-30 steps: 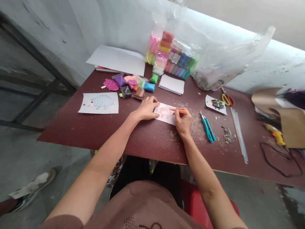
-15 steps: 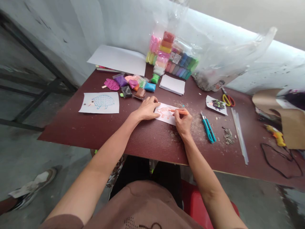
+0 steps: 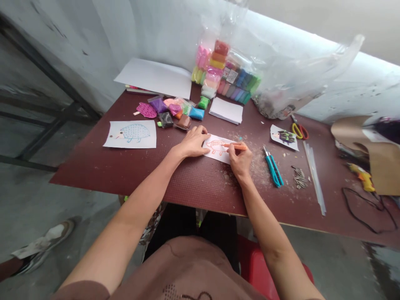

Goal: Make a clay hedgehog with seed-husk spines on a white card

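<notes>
A small white card bears an orange line drawing of a hedgehog with short strokes on its body. My right hand is closed around an orange marker, its tip on the drawing. My left hand lies with fingers apart, pressing the card's left edge to the table. Left of it lies a larger sheet with a blue hedgehog drawing. Brown clay in a small bag sits just beyond my left hand.
Right of my hands lie a teal utility knife, a small dark heap, a hedgehog card, scissors, clear glue sticks and a yellow glue gun. Behind stand bagged clay packs and blank cards. Someone's shoe shows lower left.
The marker tip has shifted very slightly, and a few more orange strokes seem to show on the hedgehog's body. My left hand stays put.
</notes>
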The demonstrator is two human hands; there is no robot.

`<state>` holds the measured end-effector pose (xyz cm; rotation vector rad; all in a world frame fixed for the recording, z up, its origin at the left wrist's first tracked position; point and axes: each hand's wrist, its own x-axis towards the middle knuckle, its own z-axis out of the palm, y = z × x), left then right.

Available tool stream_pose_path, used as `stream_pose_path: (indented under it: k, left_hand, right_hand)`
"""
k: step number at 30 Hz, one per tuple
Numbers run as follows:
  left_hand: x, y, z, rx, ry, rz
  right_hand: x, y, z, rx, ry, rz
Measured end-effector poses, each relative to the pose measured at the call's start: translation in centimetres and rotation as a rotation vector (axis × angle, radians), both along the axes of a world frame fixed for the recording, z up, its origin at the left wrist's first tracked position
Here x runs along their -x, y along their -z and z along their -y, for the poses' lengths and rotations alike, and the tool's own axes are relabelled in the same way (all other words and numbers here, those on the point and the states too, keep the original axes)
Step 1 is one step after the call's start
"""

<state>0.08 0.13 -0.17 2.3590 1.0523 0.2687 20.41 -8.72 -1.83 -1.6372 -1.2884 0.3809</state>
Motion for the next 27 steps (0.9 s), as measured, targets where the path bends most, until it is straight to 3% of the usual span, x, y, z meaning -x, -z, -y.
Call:
stream_pose_path:
  k: [13,19,27]
  left_hand:
    - [0.06,0.25,-0.13,-0.004,0.002,0.016]
    - [0.05,0.3,-0.13,-0.003,0.002,0.02]
    - [0.03,0.19,-0.04,-0.001,0.0,0.021]
  right_hand:
    - [0.11,0.08,0.06,-0.015,0.008,-0.034]
    - [-0.25,-0.04,-0.11,-0.043,0.1,0.008]
    - [-0.39,0.16,-0.19,-0.017,0.048,0.012]
